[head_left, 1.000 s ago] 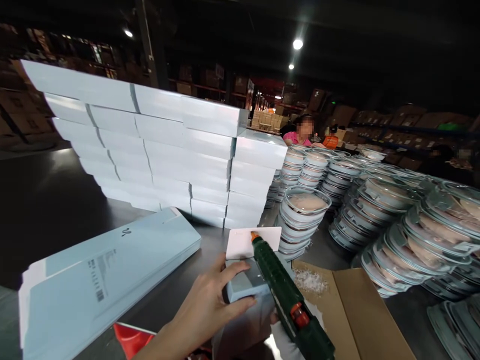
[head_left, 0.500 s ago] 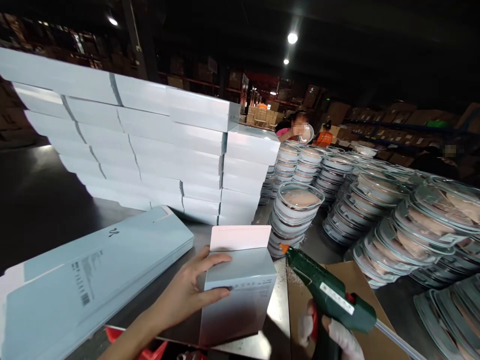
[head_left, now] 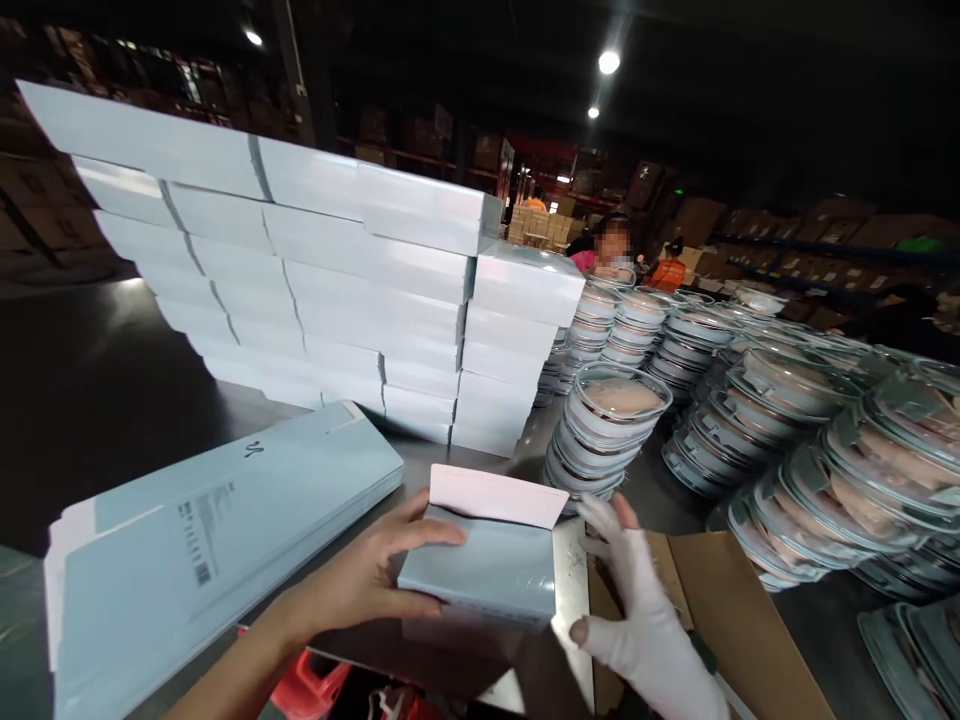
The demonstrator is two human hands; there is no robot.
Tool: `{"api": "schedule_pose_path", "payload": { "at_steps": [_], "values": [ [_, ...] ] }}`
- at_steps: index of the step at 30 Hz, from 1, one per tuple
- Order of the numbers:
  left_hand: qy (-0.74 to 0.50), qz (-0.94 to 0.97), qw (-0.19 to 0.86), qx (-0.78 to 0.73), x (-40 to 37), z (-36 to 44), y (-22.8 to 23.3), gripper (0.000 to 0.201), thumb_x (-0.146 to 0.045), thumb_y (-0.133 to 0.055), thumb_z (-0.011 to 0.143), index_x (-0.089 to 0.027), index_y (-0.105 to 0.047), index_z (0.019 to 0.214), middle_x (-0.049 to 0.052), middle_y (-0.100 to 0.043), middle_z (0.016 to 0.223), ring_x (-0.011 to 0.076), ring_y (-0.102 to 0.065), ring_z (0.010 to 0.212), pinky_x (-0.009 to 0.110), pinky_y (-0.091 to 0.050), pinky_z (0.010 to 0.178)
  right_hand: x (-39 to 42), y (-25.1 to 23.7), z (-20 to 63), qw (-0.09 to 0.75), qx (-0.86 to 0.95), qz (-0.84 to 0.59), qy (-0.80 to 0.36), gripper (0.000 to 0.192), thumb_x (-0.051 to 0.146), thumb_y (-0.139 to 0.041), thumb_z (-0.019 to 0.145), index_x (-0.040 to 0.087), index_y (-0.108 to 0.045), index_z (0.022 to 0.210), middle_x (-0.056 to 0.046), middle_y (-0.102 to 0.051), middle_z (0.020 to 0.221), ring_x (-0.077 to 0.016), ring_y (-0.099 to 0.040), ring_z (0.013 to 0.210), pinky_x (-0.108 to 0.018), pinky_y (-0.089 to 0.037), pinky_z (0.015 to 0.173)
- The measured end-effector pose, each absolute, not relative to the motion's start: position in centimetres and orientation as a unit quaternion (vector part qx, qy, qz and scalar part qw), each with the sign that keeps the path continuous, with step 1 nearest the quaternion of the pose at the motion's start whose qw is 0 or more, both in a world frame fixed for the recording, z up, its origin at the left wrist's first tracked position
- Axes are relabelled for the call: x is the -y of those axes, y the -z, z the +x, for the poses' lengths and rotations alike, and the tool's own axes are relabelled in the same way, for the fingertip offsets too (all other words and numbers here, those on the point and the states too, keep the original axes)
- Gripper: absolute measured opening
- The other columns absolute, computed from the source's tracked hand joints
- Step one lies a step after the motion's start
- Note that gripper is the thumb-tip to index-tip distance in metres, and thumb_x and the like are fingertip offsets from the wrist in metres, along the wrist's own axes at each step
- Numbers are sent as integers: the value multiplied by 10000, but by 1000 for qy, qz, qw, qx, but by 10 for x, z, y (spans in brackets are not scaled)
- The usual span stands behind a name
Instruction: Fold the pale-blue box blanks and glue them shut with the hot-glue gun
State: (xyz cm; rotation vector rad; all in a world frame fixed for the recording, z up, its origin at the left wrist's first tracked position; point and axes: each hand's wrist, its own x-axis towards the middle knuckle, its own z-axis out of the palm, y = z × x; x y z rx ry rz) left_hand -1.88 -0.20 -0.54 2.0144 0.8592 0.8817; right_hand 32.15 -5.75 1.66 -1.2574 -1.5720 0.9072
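Left hand [head_left: 360, 580] has a closed grip on the pale blue carton [head_left: 480, 570] — thumb on top near the raised white flap, fingers along the near side. The carton sits at the near edge of the metal surface [head_left: 112, 380]. Right hand [head_left: 637, 620], in a white glove, is spread wide and holds nothing, just beside the carton's right side, over a cardboard sheet [head_left: 735, 620]. Flat blue sleeves [head_left: 210, 530] lie to the left.
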Motion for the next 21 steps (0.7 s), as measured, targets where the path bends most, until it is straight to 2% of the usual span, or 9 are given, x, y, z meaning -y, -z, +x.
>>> {"api": "schedule_pose_path", "payload": {
  "at_steps": [1, 3, 6, 8, 10, 13, 17, 19, 21],
  "values": [
    [-354, 789, 376, -333, 3, -17, 9, 454, -428, -866, 772, -300, -737, 1188, 109, -575, 1390, 350, -584, 1267, 479, -501, 1065, 50, -14, 309, 439, 660, -469, -391, 1104, 388, -868, 711, 348, -225, 1608, -111, -484, 1579, -278, -501, 1420, -465, -363, 1189],
    [-412, 772, 369, -312, 6, -12, 20, 452, -489, -833, 797, -315, -693, 1191, 115, -523, 1417, 360, -573, 1299, 480, -517, 1046, 42, -6, 294, 415, 692, -432, -403, 1005, 360, -825, 780, 366, -245, 1601, -117, -501, 1564, -279, -486, 1432, -504, -311, 1209],
    [-545, 719, 352, -249, 10, -2, 36, 554, -484, -767, 869, -441, -465, 1331, 89, -423, 1446, 326, -589, 1315, 461, -559, 994, 43, 3, 287, 404, 755, -406, -319, 780, 229, -767, 825, 416, -432, 1505, -80, -550, 1520, -284, -532, 1396, -482, -394, 1172],
    [-577, 711, 336, -220, 12, 0, 37, 610, -411, -747, 909, -507, -376, 1384, 62, -471, 1365, 302, -595, 1314, 460, -562, 998, 46, 2, 282, 404, 803, -370, -237, 761, 136, -725, 811, 430, -462, 1462, -50, -623, 1416, -285, -548, 1380, -471, -462, 1133],
    [-533, 755, 304, -229, 13, -2, 30, 485, -314, -738, 926, -466, -528, 1336, 57, -546, 1256, 317, -548, 1357, 478, -531, 1048, 47, -2, 274, 404, 838, -331, -155, 744, 64, -639, 804, 386, -455, 1449, -47, -679, 1264, -281, -565, 1346, -486, -495, 1106],
    [-429, 823, 253, -273, 14, -8, 11, 229, -217, -749, 890, -335, -763, 1086, 98, -602, 1233, 383, -422, 1450, 543, -435, 1144, 45, -8, 263, 399, 867, -290, -70, 645, 11, -550, 816, 286, -491, 1396, -75, -667, 1195, -266, -568, 1286, -503, -508, 1081],
    [-408, 814, 314, -270, 12, -14, 2, 188, -327, -754, 893, -274, -788, 1070, 145, -610, 1396, 376, -483, 1426, 524, -470, 1117, 47, 1, 269, 396, 868, -290, -72, 603, 78, -595, 863, 300, -494, 1415, -98, -611, 1354, -285, -540, 1335, -529, -509, 1076],
    [-468, 762, 345, -284, 10, -16, 10, 220, -414, -740, 906, -264, -791, 1059, 154, -651, 1359, 356, -585, 1335, 510, -499, 1081, 49, 8, 276, 422, 835, -339, -102, 688, 233, -639, 910, 303, -367, 1539, -141, -499, 1520, -325, -499, 1405, -511, -543, 1043],
    [-562, 666, 360, -333, 7, -15, 21, 316, -518, -751, 871, -247, -778, 1032, 163, -670, 1329, 372, -608, 1301, 527, -509, 1057, 50, 10, 281, 485, 773, -398, -92, 729, 364, -609, 961, 311, -256, 1596, -169, -514, 1516, -305, -615, 1298, -436, -614, 926]
  ]
}}
